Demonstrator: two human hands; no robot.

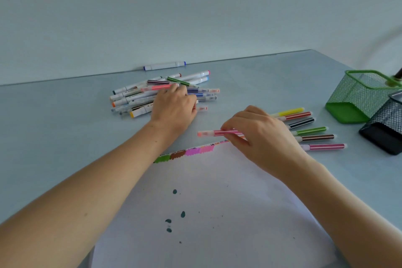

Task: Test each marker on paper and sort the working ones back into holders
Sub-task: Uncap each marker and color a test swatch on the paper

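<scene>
Head view is showing both my bare forearms reaching up from the bottom corners of the frame across a pale blue table [65,115]. My right hand [258,135], a little right of centre, is pinching a pink marker [214,132] between thumb and fingertips, holding it level just above the top edge of the white paper [217,191], its cap end pointing left. My left hand [174,109], above and left of centre, is resting on the loose pile of markers [139,95], its fingers lying over them; I cannot tell whether they are closing on any one marker. The two hands are sitting apart, with bare table between them. Along the paper's top edge a band of colour swatches [187,152] is running in green, brown and pinks, and a few dark teal blots [174,217] are sitting lower on the sheet. To the right of my right hand a row of six striped markers [311,130] is lying side by side, from yellow at the top down to magenta. At the right edge of the frame a green mesh holder [356,98] is lying tipped over, with a black mesh holder [385,130] just below it, also tipped. A single white marker with blue ends [164,65] is lying by the wall at the table's far edge, apart from the pile.
</scene>
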